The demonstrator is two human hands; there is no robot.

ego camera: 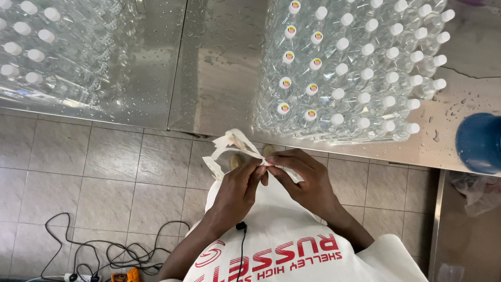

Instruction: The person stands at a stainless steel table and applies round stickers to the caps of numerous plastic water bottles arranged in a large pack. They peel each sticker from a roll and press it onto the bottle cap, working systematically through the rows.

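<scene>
Sticker strip [232,146]: pinched between closed fingers of left hand [237,185] and right hand [305,180], curling up-left, before bench [219,78] of capped bottles [355,68].

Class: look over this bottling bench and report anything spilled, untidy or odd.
Water drops lie scattered over the steel table beside the capped bottles. A tangle of black cables sprawls loose on the tiled floor. Left hand and right hand pinch a curling sticker strip.

A single head-worn camera looks steeply down, close over the person's chest, onto the table [219,78] edge and tiled floor [94,172].
</scene>
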